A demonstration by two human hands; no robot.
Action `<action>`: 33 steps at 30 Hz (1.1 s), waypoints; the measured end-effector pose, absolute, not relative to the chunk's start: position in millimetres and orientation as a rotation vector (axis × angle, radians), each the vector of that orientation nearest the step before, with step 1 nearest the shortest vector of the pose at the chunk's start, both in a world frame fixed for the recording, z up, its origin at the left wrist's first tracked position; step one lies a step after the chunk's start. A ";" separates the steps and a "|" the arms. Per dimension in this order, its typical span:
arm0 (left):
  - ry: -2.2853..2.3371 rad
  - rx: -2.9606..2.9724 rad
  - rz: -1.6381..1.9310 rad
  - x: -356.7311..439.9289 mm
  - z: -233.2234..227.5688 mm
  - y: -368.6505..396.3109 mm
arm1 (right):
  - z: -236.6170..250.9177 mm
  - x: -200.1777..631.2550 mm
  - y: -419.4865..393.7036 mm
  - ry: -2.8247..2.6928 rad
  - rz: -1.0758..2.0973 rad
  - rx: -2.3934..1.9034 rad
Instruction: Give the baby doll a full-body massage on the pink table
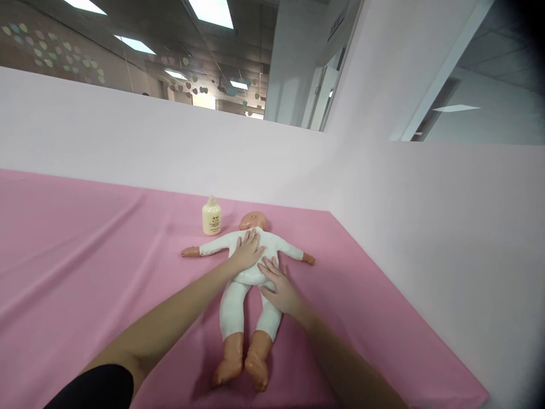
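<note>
A baby doll point(255, 275) with a white cloth body lies on its back, arms spread wide and feet toward me. My left hand point(248, 250) rests flat on its chest, fingers stretched toward the head. Lower down, my right hand point(279, 287) lies on the doll's belly and hip on the right side, its fingers apart. Neither hand grips anything. Beyond the doll's arm on the left stands a pale yellow pump bottle point(212, 218) with dark print, upright and apart from both hands.
The doll and bottle are on a pink cover point(106, 244) with a few creases at the left. A white wall point(170, 147) rises behind it and another along the right side. Windows point(204, 62) are set above, with heart-shaped stickers and ceiling lights visible.
</note>
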State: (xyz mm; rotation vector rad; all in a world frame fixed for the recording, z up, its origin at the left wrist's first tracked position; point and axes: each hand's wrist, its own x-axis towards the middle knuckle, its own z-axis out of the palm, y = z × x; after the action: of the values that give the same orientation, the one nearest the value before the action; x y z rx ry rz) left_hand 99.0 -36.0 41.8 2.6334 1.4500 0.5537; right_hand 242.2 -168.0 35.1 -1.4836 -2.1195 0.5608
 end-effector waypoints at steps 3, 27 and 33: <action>1.487 2.643 0.480 104.7 28.9 -48.3 | 38.0 244.5 -166.5 -2.211 0.547 -1.403; 1.514 2.693 0.565 100.8 17.7 -43.2 | 32.0 250.7 -158.7 -2.280 0.546 -1.332; 1.512 2.690 0.556 101.0 18.7 -44.0 | 32.5 251.2 -160.4 -2.283 0.541 -1.313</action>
State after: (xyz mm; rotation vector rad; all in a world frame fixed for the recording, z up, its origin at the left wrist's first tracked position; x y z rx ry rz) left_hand 101.0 -44.0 18.7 2.6904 1.5121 0.5556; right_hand 251.2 -160.4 32.5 -1.3134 -2.2830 0.5409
